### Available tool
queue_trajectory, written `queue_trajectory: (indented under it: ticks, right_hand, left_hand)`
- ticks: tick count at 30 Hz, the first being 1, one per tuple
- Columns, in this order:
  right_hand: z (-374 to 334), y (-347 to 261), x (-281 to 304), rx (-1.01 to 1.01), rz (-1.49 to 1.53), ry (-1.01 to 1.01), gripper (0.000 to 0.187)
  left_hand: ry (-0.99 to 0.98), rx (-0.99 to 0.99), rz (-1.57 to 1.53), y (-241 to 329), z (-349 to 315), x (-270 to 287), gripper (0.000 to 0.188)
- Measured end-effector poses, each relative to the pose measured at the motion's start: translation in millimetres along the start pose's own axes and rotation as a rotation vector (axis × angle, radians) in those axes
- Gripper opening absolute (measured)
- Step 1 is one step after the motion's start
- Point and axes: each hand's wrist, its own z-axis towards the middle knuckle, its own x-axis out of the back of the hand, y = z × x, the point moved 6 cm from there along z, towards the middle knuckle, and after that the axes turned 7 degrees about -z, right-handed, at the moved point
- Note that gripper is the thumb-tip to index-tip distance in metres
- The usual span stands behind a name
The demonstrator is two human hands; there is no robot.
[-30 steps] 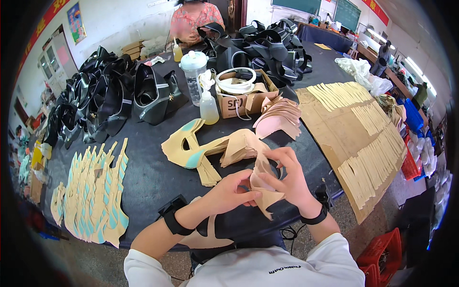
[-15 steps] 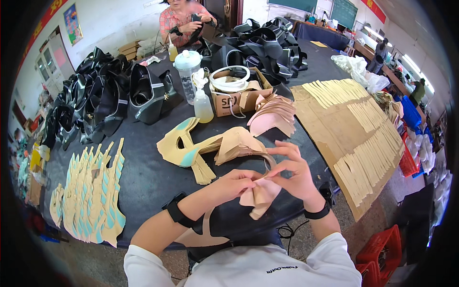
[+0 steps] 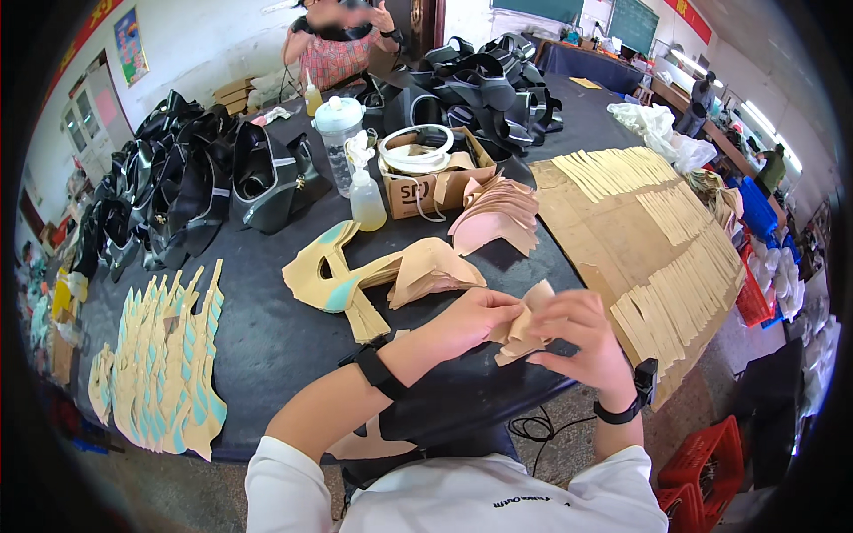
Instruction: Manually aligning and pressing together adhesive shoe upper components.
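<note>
My left hand [image 3: 487, 318] pinches a folded, curled beige leather-like cut piece [image 3: 518, 336] above the table's front edge. At the piece's right side is my right hand [image 3: 582, 338], slightly blurred, with thumb and fingers apart. Its fingertips overlap the piece, and whether they press on it is hard to see. Just beyond my hands lies a stack of beige cut pieces [image 3: 431, 271], beside another beige stack with turquoise patches [image 3: 320, 266]. A pinkish fanned stack [image 3: 498, 213] sits farther back. Near my lap, a loose beige piece [image 3: 371, 441] lies at the table edge.
Rows of turquoise-marked pieces [image 3: 164, 364] lie at left. A cardboard sheet [image 3: 577, 222] with yellowish strips is at right. Behind stand a glue bottle [image 3: 366, 200], a clear jug [image 3: 338, 133], a carton [image 3: 418, 191] and black shoe uppers [image 3: 191, 182]. Another person [image 3: 333, 58] works across the table.
Both hands have shifted right with the beige piece, which is now more folded and raised. My right hand has spread its thumb away. The person opposite has lifted a black item.
</note>
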Motion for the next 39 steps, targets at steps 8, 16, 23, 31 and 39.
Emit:
queue_trajectory:
  ticks: [8,16,23,31,39]
  right_hand:
    - [-23,21,-22,-0.476,0.100,0.214,0.034]
    - [-53,78,-25,-0.859,0.621,0.310,0.016]
    - [-55,87,28,-0.779,0.640,0.853,0.005]
    - [-26,22,-16,-0.583,0.026,0.228,0.023]
    - [-20,-23,-125,-0.340,0.060,-0.172,0.034]
  left_hand:
    - [0.088,-0.121,-0.053,-2,8,-6,0.034]
    - [0.110,-0.187,-0.016,-10,23,-11,0.033]
    - [0.256,-0.296,0.422,2,52,9,0.050]
    - [0.313,-0.138,1.584,24,-54,24,0.031]
    - [0.472,0.056,1.721,-18,-108,61,0.028]
